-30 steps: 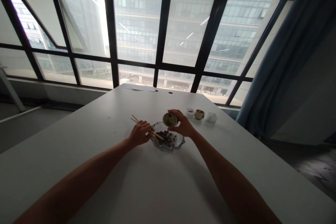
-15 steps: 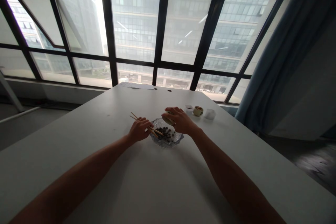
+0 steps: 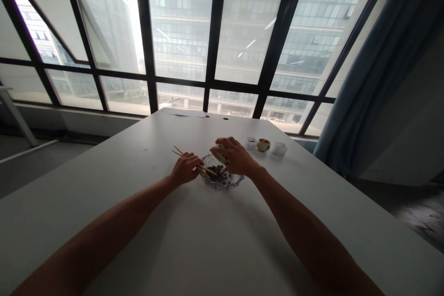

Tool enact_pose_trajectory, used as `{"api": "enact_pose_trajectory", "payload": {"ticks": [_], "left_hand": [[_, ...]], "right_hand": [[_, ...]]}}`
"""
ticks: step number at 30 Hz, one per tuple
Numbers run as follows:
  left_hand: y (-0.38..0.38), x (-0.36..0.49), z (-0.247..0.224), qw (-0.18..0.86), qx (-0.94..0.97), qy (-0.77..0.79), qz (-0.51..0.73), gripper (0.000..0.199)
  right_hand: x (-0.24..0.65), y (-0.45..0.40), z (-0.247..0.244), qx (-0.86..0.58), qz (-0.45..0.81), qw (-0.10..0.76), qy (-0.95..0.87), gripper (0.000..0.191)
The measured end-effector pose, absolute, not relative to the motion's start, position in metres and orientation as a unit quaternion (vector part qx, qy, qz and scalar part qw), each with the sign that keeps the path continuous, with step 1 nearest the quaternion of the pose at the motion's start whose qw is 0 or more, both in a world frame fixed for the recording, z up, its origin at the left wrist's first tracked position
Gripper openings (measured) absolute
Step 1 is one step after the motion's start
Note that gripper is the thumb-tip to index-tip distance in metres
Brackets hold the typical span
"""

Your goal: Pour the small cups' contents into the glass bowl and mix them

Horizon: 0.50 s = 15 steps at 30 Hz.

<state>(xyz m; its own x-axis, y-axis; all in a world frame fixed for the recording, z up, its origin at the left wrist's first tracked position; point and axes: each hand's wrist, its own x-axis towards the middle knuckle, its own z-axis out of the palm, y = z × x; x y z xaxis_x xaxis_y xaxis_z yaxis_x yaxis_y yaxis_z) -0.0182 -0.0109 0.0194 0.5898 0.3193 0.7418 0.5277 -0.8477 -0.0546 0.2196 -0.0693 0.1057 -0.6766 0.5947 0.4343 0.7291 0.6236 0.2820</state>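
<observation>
My left hand (image 3: 186, 168) is closed around a pair of wooden chopsticks (image 3: 178, 150), whose lower tips reach into a clear, wavy-rimmed glass bowl (image 3: 222, 187). Small dark brown pieces (image 3: 218, 174) lie in the bowl, too small to name for certain. Above the bowl's far right side, my right hand (image 3: 237, 155) grips a small cream-coloured cup (image 3: 221, 154), which is tilted toward the bowl. My fingers hide part of the cup, and its inside does not show clearly.
To the right of the bowl stand a white cup (image 3: 250, 143), a cream cup with brownish contents (image 3: 263, 145) and another white cup (image 3: 279, 149). White paper (image 3: 183, 112) lies at the far end of the white table (image 3: 194, 240), before large windows. A blue curtain (image 3: 350, 83) hangs at right.
My right hand has tipped the cream cup a little more and shifted slightly up and left over the bowl. The chopsticks remain in my left hand, and the view has shifted slightly.
</observation>
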Motion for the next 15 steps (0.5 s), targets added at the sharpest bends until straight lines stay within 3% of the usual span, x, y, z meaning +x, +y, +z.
{"api": "enact_pose_trajectory", "payload": {"ticks": [6,15], "left_hand": [[-0.0092,-0.019,0.0173,0.135,-0.883,-0.244,-0.377,0.015],[-0.0077,-0.0178,0.0162,0.15,-0.875,-0.228,-0.4,0.017]], "right_hand": [[0.2266,-0.0653,0.104,-0.393,-0.202,0.179,-0.879,0.068],[0.2212,-0.0679,0.1023,-0.39,-0.232,0.132,-0.881,0.07]]}}
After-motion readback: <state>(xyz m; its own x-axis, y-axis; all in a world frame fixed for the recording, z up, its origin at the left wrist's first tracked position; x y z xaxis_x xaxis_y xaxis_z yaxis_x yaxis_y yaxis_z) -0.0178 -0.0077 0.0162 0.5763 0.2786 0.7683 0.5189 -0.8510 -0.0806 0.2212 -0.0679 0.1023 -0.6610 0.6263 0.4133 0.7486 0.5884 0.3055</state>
